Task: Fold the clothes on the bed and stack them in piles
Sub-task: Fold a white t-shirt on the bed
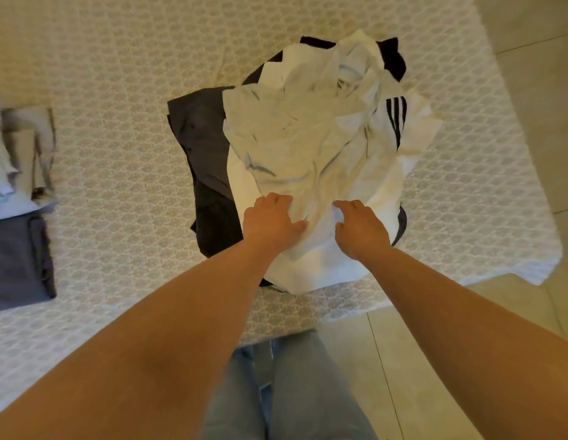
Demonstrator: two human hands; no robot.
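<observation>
Evidently choosing the next piece, both hands sit on the near edge of the white garment topping the unfolded heap: left hand pressing with fingers spread, right hand pinching cloth. Folded piles wait well apart, keeping the bed between free for folding.

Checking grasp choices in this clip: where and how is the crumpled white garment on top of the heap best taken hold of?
Probably by its near hem, from the person's side. The white garment lies uppermost on the heap, its near edge loose, and the left hand and right hand already rest there.
</observation>
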